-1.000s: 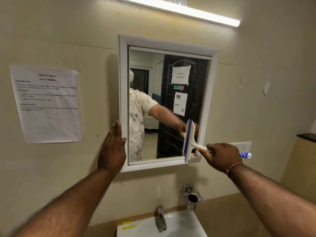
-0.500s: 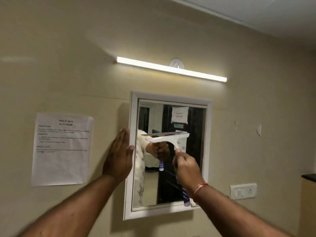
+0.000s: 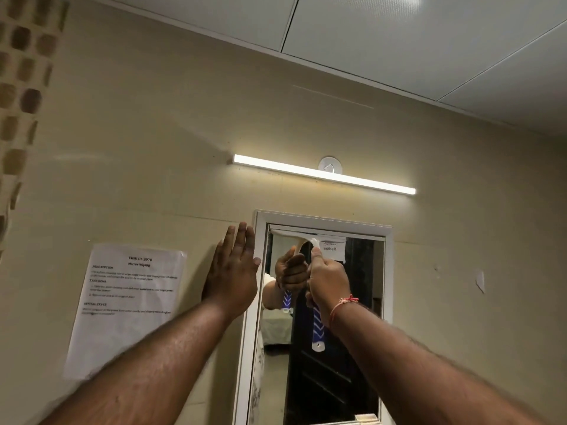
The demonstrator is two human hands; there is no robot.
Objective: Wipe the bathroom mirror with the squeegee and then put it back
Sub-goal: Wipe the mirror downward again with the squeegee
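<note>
The white-framed mirror (image 3: 388, 271) hangs on the beige wall, its lower edge cut off by the frame. My right hand (image 3: 326, 279) grips the squeegee (image 3: 317, 331) by its blue-and-white handle. Its white blade lies flat and horizontal against the glass at the mirror's top edge, toward the left. The handle points down below my fist. My left hand (image 3: 234, 271) rests flat with fingers together on the wall, touching the mirror's left frame. The glass reflects my hand and the handle.
A tube light (image 3: 322, 174) glows above the mirror. A printed task sheet (image 3: 125, 308) is taped to the wall at the left. Patterned tiles (image 3: 18, 102) run down the far left edge. The ceiling (image 3: 429, 41) fills the top.
My right hand carried the squeegee from the mirror's lower right corner up to the top edge, turning the blade horizontal. The view tilted upward, and the sink dropped out of sight.
</note>
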